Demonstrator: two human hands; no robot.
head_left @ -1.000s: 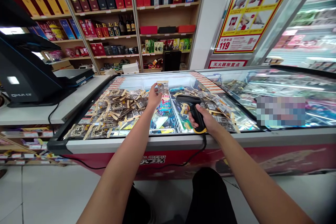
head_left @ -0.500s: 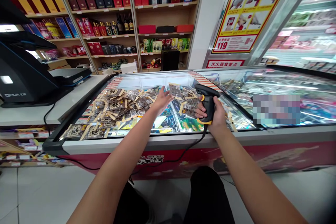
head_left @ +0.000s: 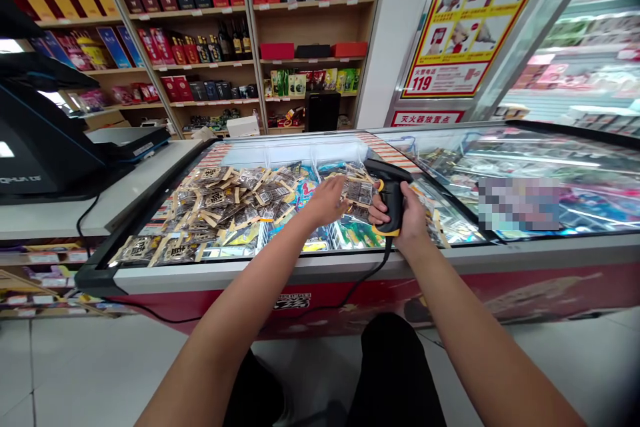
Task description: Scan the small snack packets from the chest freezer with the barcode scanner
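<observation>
My right hand (head_left: 413, 217) is wrapped round the grip of a black and yellow barcode scanner (head_left: 393, 197), a finger near its yellow trigger. The scanner's head points left and away from me. My left hand (head_left: 327, 201) is just left of the scanner, over the chest freezer's glass top (head_left: 287, 157), fingers partly spread. Beyond its fingertips lies a small clear-and-tan food packet (head_left: 361, 192); whether they touch is unclear. Many similar packets (head_left: 215, 200) are heaped to the left on the glass. Through the glass, bagged goods and white wire dividers (head_left: 334, 227) show.
A black checkout machine (head_left: 40, 127) stands on a white counter (head_left: 150, 177) at left. The scanner's cable (head_left: 367, 275) hangs along the freezer's red front (head_left: 360, 307). Behind are shelves of boxes and bottles (head_left: 233, 40). A second glass lid (head_left: 500, 160) is at right.
My left hand has moved right and slightly nearer me, towards the scanner. A packet that was by its fingers no longer shows there. My right hand keeps its hold; the view shifts slightly.
</observation>
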